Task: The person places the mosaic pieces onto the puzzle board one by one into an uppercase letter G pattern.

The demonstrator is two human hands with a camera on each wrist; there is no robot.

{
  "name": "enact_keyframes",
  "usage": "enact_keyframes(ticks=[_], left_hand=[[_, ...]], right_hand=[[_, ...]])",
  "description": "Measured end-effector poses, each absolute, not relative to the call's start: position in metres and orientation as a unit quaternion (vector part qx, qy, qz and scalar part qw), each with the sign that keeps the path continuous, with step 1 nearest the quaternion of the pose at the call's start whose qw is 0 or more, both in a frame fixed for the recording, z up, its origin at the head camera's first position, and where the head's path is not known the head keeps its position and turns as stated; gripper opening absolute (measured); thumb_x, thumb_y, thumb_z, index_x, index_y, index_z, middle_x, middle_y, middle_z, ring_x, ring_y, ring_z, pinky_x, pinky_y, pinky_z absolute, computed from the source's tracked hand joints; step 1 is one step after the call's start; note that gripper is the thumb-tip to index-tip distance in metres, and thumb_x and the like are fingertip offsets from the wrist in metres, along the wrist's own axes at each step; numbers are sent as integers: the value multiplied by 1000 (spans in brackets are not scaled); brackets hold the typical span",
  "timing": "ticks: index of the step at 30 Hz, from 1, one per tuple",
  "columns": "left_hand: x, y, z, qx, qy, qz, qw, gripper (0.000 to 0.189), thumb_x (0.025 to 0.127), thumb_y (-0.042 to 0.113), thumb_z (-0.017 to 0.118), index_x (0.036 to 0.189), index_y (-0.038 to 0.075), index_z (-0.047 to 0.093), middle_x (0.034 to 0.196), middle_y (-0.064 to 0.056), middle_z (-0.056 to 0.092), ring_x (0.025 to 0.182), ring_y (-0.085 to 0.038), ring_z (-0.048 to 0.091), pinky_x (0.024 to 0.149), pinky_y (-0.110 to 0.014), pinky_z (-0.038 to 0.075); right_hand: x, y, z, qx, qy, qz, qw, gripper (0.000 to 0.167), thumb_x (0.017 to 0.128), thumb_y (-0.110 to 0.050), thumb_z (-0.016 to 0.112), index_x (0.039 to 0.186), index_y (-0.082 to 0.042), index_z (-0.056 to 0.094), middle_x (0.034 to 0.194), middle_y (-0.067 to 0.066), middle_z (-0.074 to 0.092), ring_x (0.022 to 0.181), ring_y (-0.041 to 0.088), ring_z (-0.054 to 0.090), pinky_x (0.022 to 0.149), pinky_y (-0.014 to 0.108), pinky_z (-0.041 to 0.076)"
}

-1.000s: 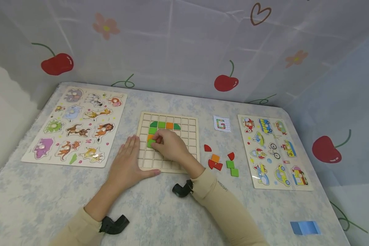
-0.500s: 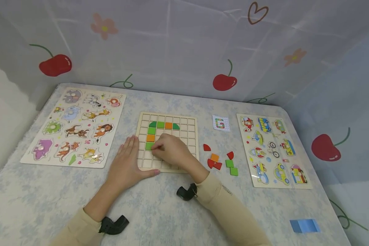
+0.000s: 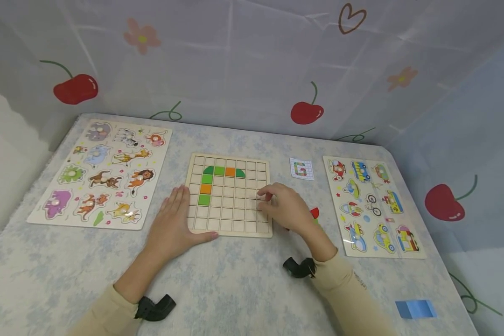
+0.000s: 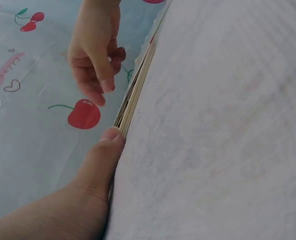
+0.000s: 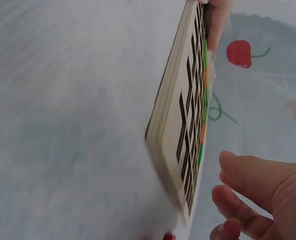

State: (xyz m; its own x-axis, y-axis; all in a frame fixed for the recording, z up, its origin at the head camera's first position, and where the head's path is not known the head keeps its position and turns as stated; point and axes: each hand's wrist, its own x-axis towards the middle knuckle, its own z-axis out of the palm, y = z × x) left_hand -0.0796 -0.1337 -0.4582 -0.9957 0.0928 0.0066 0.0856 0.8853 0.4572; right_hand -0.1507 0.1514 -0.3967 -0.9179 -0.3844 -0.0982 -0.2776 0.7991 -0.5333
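- Head view: a pale wooden square grid board (image 3: 239, 217) lies flat on the worktop (image 3: 235, 298), which is covered in mottled white-and-blue cloth.
- Along the board's upper row sit a dark green rounded tile (image 3: 208, 170), a bright green square tile (image 3: 220, 171), an orange square tile (image 3: 230, 171) and a second dark green rounded tile (image 3: 240, 173); below the row's left end run green, orange and green squares.
- The person's left hand (image 3: 172, 228) rests against the board, its fingers straight and close together at the left edge, thumb spread along the near edge.
- The right hand (image 3: 287, 210) hovers at the board's right edge, fingers bent and apart, holding nothing; a red piece (image 3: 315, 213) shows partly behind its wrist.
- Beyond that hand lies a small white paper card with a coloured G (image 3: 302, 169).
- Left wrist view: the left thumb touches the board's edge; the right hand hangs above, fingertips clear of the board.
- Right wrist view: the right thumb and fingers are apart, near the board's tilted-looking corner; the left hand touches its far end.
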Motion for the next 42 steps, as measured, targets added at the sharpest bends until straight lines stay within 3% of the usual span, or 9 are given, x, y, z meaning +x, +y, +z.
enact_keyframes(ticks=[7,20,24,29,34,37,42], left_hand=[[-80,-133,-458,47,970,240,8,144,62,88,65,158,-3,7,166,-20,9,155,-35,9,126,-53,13],[-80,-133,-457,44,970,238,12,144,62,86,67,158,-2,6,166,-20,9,155,-36,8,126,-53,12],[-80,-133,-457,44,970,239,10,144,62,86,67,158,-3,7,166,-21,9,155,-36,8,126,-53,13],[-80,-133,-457,44,970,238,10,144,62,87,67,158,-3,7,166,-21,9,155,-36,9,126,-53,13],[-79,-133,-458,44,970,239,11,144,62,87,67,158,-3,7,166,-21,9,155,-36,8,126,-53,12],[-79,-134,-459,43,970,240,13,144,62,87,67,158,-2,6,166,-20,8,155,-36,7,126,-53,12],[-80,-134,-460,43,970,240,17,145,62,89,64,158,-1,4,167,-19,5,156,-34,6,127,-53,11]], right_hand=[[-149,216,-396,-123,957,-236,118,30,92,-27,71,120,-17,69,106,2,64,87,20,58,72,32,51],[-143,278,-390,-119,959,-190,172,27,93,-11,65,120,-15,70,126,10,61,116,34,55,96,57,50],[-145,279,-391,-110,960,-194,167,21,93,-14,67,114,-13,71,121,9,64,111,31,56,92,54,52],[-148,274,-393,-99,965,-186,158,11,92,-21,71,99,-14,72,101,3,67,93,22,58,79,39,52],[-152,267,-395,-80,968,-166,170,17,93,-32,70,89,-15,67,82,1,63,76,18,55,64,29,45],[-153,266,-396,-79,965,-166,185,19,95,-33,67,98,-14,65,86,3,61,75,18,54,62,28,44],[-154,271,-395,-104,954,-194,204,19,95,-21,67,113,-15,66,96,4,62,80,20,55,66,29,47]])
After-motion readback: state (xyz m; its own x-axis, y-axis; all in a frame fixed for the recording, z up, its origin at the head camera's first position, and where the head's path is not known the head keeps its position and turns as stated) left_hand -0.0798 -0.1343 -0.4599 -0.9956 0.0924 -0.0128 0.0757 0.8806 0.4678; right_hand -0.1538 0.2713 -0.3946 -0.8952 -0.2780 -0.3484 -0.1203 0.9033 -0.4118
